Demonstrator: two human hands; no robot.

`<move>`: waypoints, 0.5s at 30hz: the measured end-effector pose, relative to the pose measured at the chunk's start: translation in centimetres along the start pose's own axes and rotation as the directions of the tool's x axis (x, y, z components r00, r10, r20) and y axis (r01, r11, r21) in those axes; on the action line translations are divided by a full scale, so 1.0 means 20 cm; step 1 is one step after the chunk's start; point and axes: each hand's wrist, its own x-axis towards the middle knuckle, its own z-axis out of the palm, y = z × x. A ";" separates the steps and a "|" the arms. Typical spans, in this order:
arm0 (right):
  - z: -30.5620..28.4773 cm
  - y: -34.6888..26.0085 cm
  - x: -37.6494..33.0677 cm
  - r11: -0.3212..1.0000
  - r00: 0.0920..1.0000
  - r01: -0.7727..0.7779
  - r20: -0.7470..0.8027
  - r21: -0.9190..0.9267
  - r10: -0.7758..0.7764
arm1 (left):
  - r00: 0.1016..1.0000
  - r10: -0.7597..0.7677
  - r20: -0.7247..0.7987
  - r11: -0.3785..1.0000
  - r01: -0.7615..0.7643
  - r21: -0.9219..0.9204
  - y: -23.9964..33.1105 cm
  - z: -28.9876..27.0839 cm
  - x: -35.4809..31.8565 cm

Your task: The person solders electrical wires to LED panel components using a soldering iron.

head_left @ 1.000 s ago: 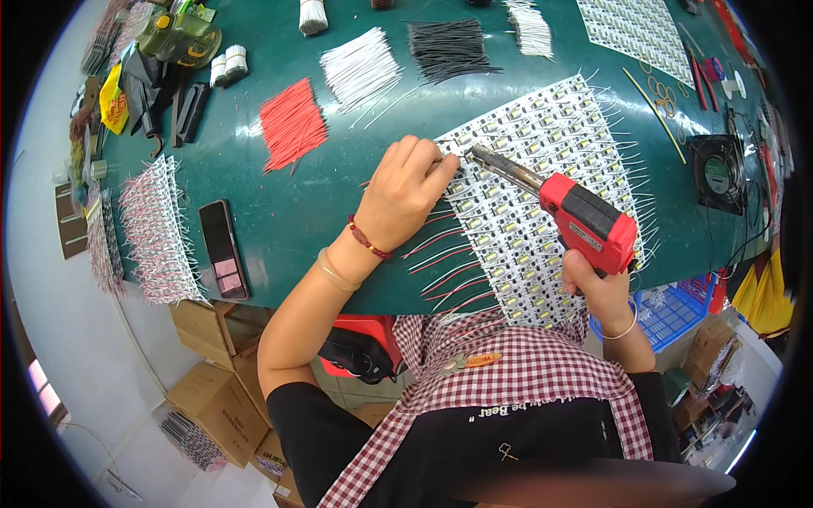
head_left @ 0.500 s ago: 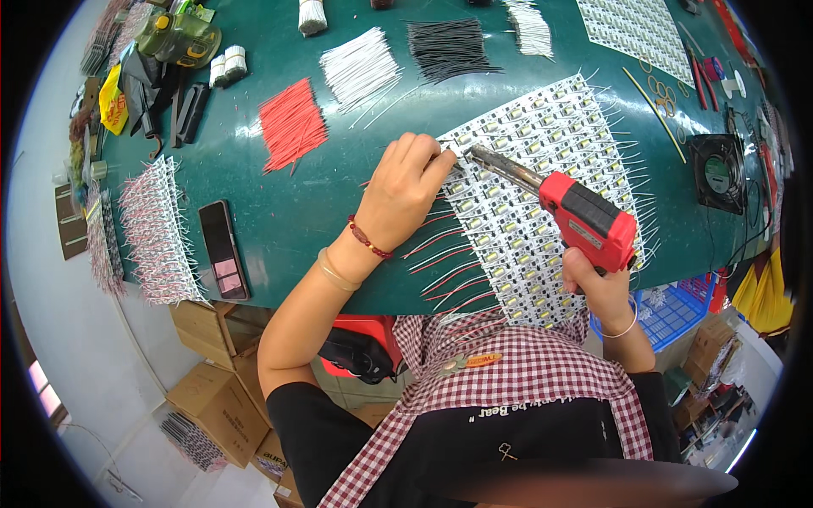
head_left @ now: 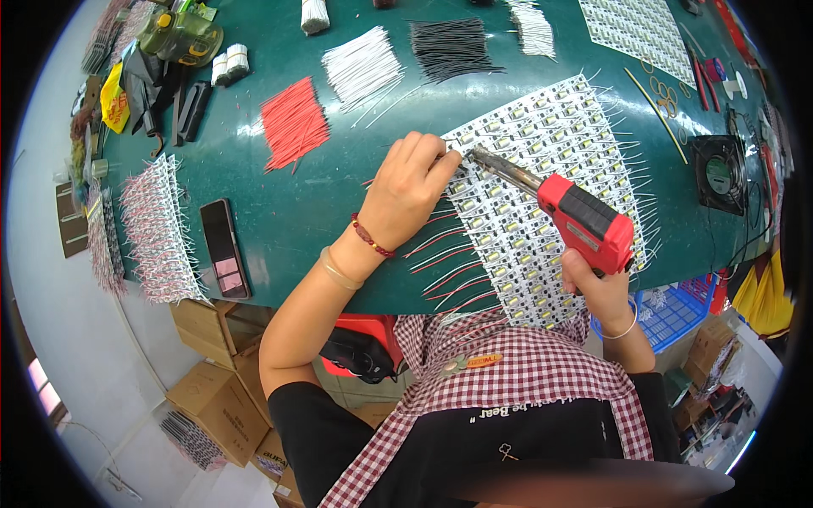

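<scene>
My left hand [head_left: 411, 179] is pinched at the upper left corner of a white circuit board panel [head_left: 542, 212], thumb and fingers closed on a thin wire [head_left: 367, 183] whose red end pokes out beside the wrist. The rest of that wire is hidden under the hand. In my right hand [head_left: 590, 286] is a red and black soldering gun [head_left: 586, 222]. Its metal tip points left and rests at or just above the panel, close to the left fingertips. Rows of small yellowish LEDs cover the panel, and red and white wires [head_left: 449, 262] stick out along its left edge.
Beyond the panel lie bundles of red wires [head_left: 293, 124], white wires [head_left: 364, 68] and black wires [head_left: 453, 49]. A phone [head_left: 224, 248] and wired panels [head_left: 155, 229] lie at left. Toward the right are a small black fan [head_left: 718, 173], rubber bands [head_left: 665, 100] and a blue basket [head_left: 677, 313].
Hardly anything differs. The soldering gun and my right hand have shifted very slightly left; my left hand stays pinched at the same corner of the panel.
</scene>
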 end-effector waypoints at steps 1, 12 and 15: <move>-0.01 0.01 0.00 1.000 1.000 0.000 0.001 0.000 0.000 | 1.000 -0.001 -0.001 1.000 0.001 0.003 0.00 0.00 0.00; 0.01 -0.03 -0.01 0.997 0.998 -0.022 -0.056 0.078 0.026 | 1.000 -0.014 0.007 1.000 0.014 0.021 0.00 0.00 -0.01; -0.02 -0.01 -0.01 1.000 1.000 -0.017 0.011 0.020 0.017 | 1.000 -0.015 0.005 1.000 0.015 0.019 0.00 0.00 -0.01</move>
